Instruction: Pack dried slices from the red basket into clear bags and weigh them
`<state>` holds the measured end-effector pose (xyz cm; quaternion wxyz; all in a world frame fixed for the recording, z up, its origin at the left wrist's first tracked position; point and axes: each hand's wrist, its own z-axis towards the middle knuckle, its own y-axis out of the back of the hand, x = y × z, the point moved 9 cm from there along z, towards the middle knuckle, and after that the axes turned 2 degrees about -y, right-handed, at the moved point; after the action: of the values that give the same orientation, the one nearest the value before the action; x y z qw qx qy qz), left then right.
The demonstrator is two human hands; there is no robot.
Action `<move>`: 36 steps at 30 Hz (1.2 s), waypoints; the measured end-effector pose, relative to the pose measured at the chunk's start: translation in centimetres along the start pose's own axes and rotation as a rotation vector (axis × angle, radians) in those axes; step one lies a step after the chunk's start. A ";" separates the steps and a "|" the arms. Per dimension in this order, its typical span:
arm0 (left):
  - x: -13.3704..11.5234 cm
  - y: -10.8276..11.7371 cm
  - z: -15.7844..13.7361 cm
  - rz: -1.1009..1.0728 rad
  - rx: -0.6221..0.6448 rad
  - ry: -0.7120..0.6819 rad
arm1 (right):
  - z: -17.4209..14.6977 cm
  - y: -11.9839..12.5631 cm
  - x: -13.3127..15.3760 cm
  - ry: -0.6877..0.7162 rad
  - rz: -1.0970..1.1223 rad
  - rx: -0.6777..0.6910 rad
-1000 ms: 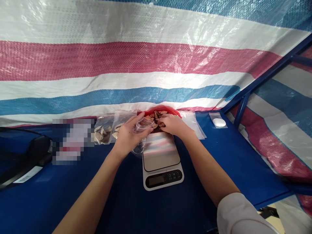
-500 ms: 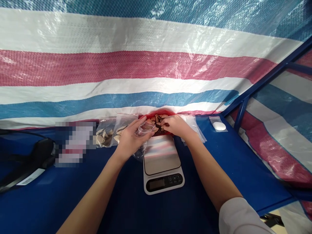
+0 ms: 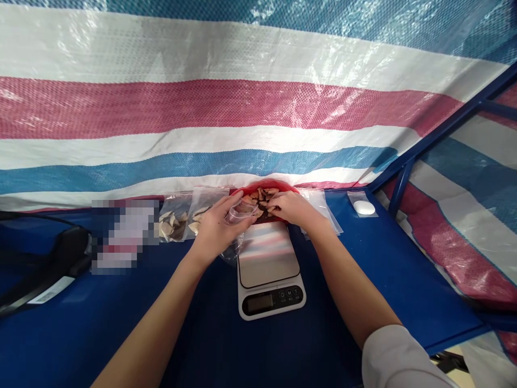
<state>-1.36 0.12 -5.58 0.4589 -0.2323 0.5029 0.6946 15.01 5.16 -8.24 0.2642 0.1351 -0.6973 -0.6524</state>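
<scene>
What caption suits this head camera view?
Near a white scale, the left hand holds clear plastic; the right hand touches brown pieces in a red container.

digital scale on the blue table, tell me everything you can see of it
The digital scale has a white, plastic-looking body, a glossy plate mirroring stripes, and a black front panel with a dark display and three buttons, including M and T. It lies flat, slightly turned, on the blue table. Its far end borders the red container, clear plastic its left side; contact is unclear.
</scene>
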 end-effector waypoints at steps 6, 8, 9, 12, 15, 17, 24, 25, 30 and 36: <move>-0.1 0.0 -0.1 -0.010 0.009 -0.003 | 0.1 0.4 -0.6 0.037 0.124 -0.058; 0.0 -0.1 -0.1 -0.010 0.016 -0.001 | -0.1 1.3 -0.9 0.043 0.202 -0.119; 0.0 -0.1 -0.1 -0.008 0.020 0.000 | -0.3 1.8 -0.8 0.059 0.254 -0.150; -0.1 -0.2 -0.1 0.002 0.032 -0.013 | -1.0 3.6 -0.5 0.107 0.443 -0.239; -0.4 -0.6 -0.1 -0.005 0.058 -0.041 | -1.7 5.1 0.0 0.124 0.611 -0.297; -0.5 -0.8 -0.2 -0.016 0.062 -0.047 | -2.1 6.0 0.8 0.149 0.666 -0.326; -1.2 -1.3 -0.4 0.002 0.055 -0.079 | -2.7 7.5 4.8 0.247 0.574 -0.342; -1.4 -1.3 -0.4 0.008 0.060 -0.085 | -2.6 7.3 5.2 0.251 0.552 -0.331; -1.9 -1.4 -0.3 0.023 0.081 -0.104 | -2.0 6.1 6.0 0.230 0.480 -0.311; -1.1 -1.1 -0.3 -0.007 0.039 -0.084 | -1.4 4.6 5.2 0.116 0.475 -0.200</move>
<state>0.07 -0.56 -5.35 0.4866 -0.1958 0.4956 0.6923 12.22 1.70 -2.70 0.4616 -0.0220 -0.6252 -0.6289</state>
